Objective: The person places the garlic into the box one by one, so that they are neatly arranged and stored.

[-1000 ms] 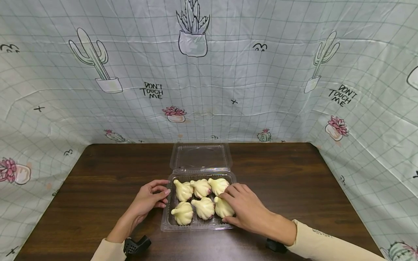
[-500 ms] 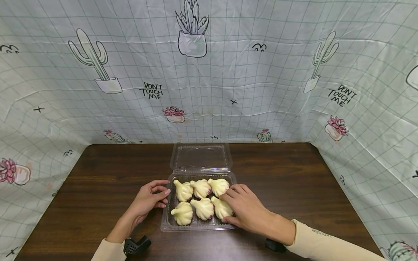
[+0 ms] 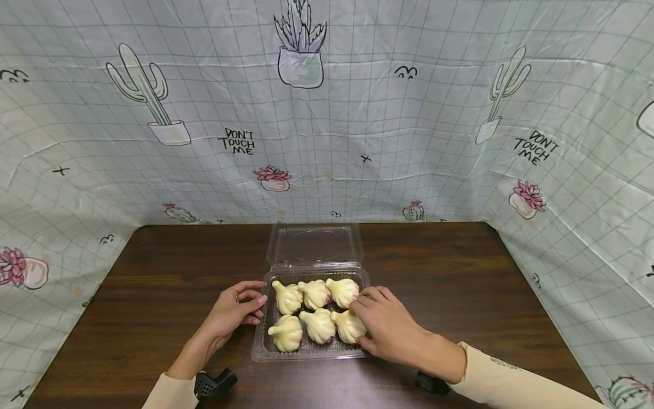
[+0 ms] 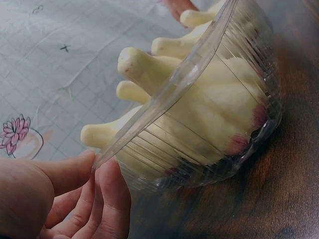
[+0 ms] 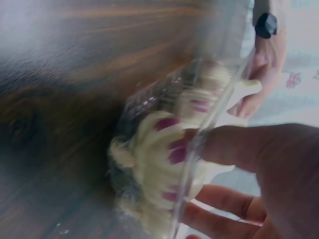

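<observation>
A clear plastic clamshell container [image 3: 306,357] stands on the table, its lid [image 3: 314,247] folded back. Pale garlic bulbs [image 3: 318,325] with purple-tinged ends lie inside in two rows, stems mostly toward the left. My left hand [image 3: 236,309] pinches the container's left rim between thumb and fingers, as the left wrist view shows. At the front right corner, my right hand [image 3: 385,326] has its thumb and fingers about the front right garlic bulb [image 5: 159,159], reaching over the rim. That bulb's right side is partly hidden by the hand in the head view.
The dark wooden table [image 3: 194,255] extends to both sides of the container. A patterned curtain [image 3: 327,113] with cactus drawings hangs behind the table and at its sides. Black wrist devices [image 3: 214,383] sit below both hands.
The front right garlic bulb has shifted slightly left over the second. My right hand has drawn a little to the right, uncovering more of it. The left hand stays at the rim.
</observation>
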`<action>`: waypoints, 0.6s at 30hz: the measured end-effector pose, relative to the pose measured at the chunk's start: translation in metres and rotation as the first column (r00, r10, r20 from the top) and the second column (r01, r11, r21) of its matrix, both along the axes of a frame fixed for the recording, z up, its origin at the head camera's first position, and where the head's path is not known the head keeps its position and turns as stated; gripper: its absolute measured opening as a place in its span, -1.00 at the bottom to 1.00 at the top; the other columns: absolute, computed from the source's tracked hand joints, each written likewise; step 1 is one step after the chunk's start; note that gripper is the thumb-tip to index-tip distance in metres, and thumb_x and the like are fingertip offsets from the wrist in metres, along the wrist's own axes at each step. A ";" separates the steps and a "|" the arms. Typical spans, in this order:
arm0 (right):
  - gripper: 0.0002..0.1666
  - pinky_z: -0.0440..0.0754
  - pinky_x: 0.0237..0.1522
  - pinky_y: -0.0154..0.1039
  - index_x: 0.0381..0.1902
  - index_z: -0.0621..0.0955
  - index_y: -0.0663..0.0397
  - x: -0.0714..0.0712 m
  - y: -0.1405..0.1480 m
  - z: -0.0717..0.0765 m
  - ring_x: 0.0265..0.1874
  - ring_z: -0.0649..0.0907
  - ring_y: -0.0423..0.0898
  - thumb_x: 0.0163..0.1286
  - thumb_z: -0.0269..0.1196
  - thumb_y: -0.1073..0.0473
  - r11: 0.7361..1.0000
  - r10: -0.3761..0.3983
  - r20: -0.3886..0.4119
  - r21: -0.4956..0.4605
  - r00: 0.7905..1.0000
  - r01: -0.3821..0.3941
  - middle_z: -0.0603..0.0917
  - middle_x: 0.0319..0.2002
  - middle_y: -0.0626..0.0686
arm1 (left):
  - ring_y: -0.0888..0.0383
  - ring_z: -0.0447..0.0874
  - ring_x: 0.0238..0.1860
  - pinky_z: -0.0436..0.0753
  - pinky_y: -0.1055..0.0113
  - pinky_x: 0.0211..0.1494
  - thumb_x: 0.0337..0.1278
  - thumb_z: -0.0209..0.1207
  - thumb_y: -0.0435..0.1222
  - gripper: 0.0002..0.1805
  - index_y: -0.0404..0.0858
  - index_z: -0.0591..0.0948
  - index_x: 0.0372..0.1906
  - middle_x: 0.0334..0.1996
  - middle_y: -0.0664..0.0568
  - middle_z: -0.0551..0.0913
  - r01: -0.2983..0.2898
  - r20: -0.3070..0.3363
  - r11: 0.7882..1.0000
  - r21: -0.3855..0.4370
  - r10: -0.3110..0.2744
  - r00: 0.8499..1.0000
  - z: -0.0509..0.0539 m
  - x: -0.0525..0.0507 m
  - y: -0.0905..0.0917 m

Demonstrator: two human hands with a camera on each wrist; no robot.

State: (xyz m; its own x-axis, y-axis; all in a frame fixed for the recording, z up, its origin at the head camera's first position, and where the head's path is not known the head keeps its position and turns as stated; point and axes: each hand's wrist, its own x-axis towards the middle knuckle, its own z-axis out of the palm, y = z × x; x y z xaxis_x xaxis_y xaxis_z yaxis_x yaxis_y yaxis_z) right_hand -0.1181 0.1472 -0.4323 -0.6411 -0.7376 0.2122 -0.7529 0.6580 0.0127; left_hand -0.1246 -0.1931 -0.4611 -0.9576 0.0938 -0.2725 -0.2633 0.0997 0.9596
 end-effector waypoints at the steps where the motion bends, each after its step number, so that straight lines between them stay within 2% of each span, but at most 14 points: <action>1: -0.47 0.55 0.21 0.04 -0.09 0.67 -0.04 0.000 -0.001 0.000 0.07 0.62 0.03 0.01 0.66 0.01 1.000 -0.007 0.009 -0.008 1.000 0.007 0.77 -0.08 -0.01 | 0.20 0.67 -0.39 0.75 0.39 -0.35 0.50 0.18 -0.49 -0.50 -0.53 0.41 0.42 -0.22 0.02 0.66 0.000 0.000 1.000 -0.001 0.000 1.000 0.000 0.000 0.000; 6: -0.46 0.55 0.21 0.02 -0.08 0.71 -0.02 0.002 -0.004 0.001 0.05 0.64 0.00 0.00 0.68 0.03 0.997 -0.050 0.050 -0.053 0.997 0.052 0.80 -0.09 -0.04 | 0.21 0.67 -0.39 0.75 0.40 -0.36 0.50 0.18 -0.49 -0.51 -0.53 0.41 0.42 -0.23 0.03 0.66 0.000 -0.003 1.000 0.008 0.000 1.000 -0.002 -0.001 0.000; 11: -0.44 0.56 0.20 0.01 -0.01 0.75 -0.02 0.005 -0.002 -0.003 0.05 0.64 -0.03 0.03 0.68 0.01 0.992 -0.065 0.053 -0.109 0.996 0.071 0.81 -0.09 -0.07 | 0.22 0.67 -0.39 0.74 0.41 -0.36 0.50 0.17 -0.51 -0.53 -0.54 0.42 0.40 -0.23 0.03 0.66 -0.005 -0.006 1.000 0.018 0.005 1.000 -0.003 -0.001 0.000; 18: -0.45 0.53 0.22 0.04 -0.10 0.70 -0.04 0.008 -0.001 -0.005 0.10 0.63 0.01 -0.03 0.71 0.03 0.983 -0.125 0.082 -0.126 0.989 0.134 0.82 -0.14 -0.10 | 0.21 0.67 -0.39 0.74 0.41 -0.35 0.50 0.17 -0.50 -0.53 -0.54 0.42 0.40 -0.23 0.03 0.66 -0.007 -0.011 1.000 0.016 0.007 1.000 -0.001 -0.001 -0.001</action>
State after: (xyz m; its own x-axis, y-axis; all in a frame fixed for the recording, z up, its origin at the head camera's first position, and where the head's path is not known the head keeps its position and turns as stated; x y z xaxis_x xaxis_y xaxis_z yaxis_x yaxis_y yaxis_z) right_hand -0.1105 0.1460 -0.4370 -0.7467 -0.6162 0.2504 -0.6569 0.7423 -0.1322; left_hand -0.1253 -0.1945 -0.4626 -0.9611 0.0917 -0.2605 -0.2533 0.0824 0.9639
